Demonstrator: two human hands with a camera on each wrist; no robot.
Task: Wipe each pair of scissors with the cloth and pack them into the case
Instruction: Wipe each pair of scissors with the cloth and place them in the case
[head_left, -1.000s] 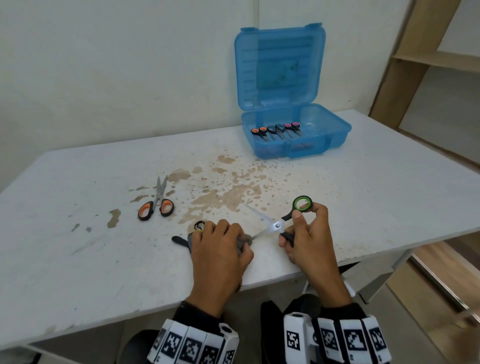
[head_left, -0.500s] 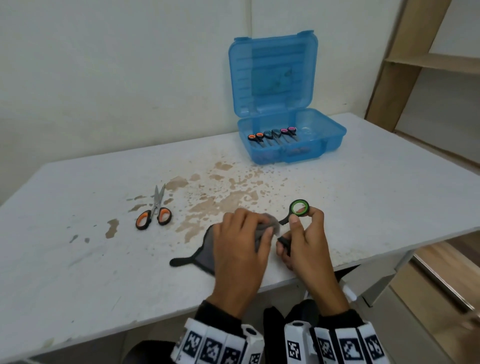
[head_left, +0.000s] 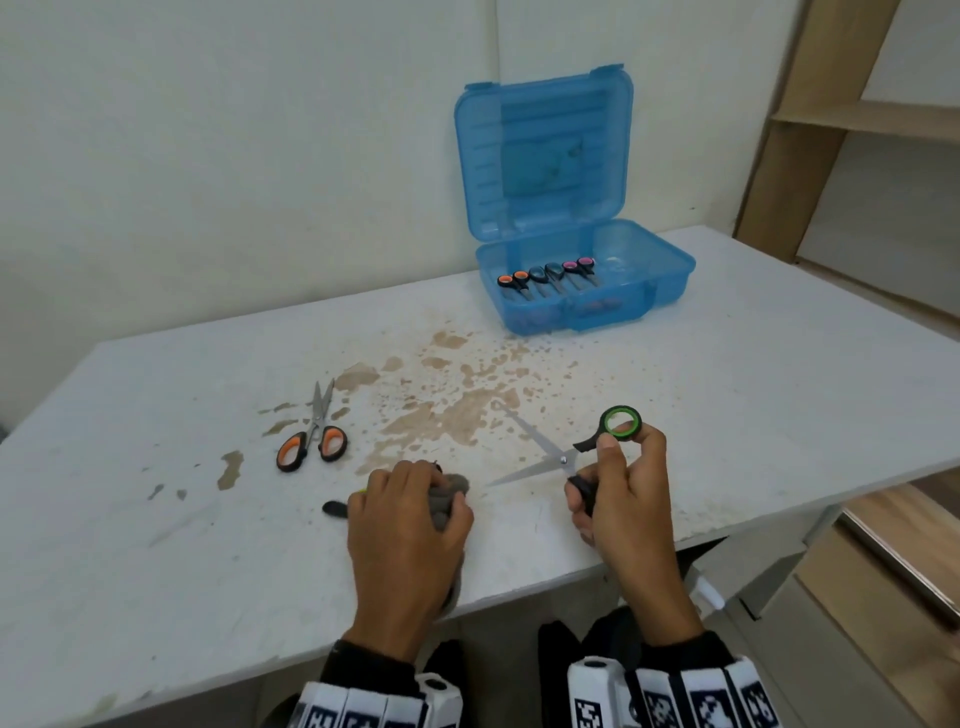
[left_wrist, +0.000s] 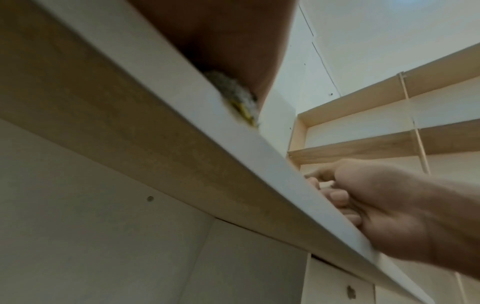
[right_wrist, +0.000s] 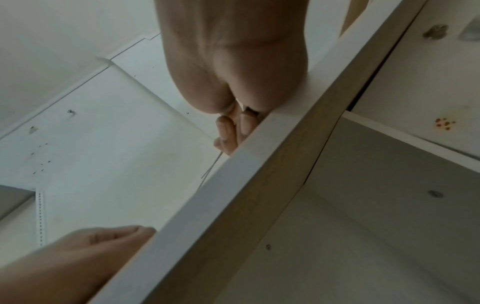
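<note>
head view | left hand (head_left: 410, 540) fingers bunch grey cloth (head_left: 445, 498) on bench (head_left: 753, 395) | right hand (head_left: 626, 512) fingers pinch open green-handled scissors (head_left: 566, 457)

Head view: bright, even, diffuse light, no glare, source not visible. Soft short shadows under case (head_left: 582, 280) and orange-handled scissors (head_left: 311, 441) on table (head_left: 779, 395). Sharpness fair at centre; wide-angle bending toward edges, shelf (head_left: 831, 130) at 2 o'clock leaning.

Left wrist view: dimmer, underside of table edge (left_wrist: 182, 164) in shade from 9 to 5 o'clock; motion blur on cloth (left_wrist: 233, 96); right hand (left_wrist: 389, 216) at 4 o'clock soft.

Right wrist view: pale flat light at 10 o'clock, overall soft focus, left hand (right_wrist: 78, 257) at 7 o'clock blurred.
</note>
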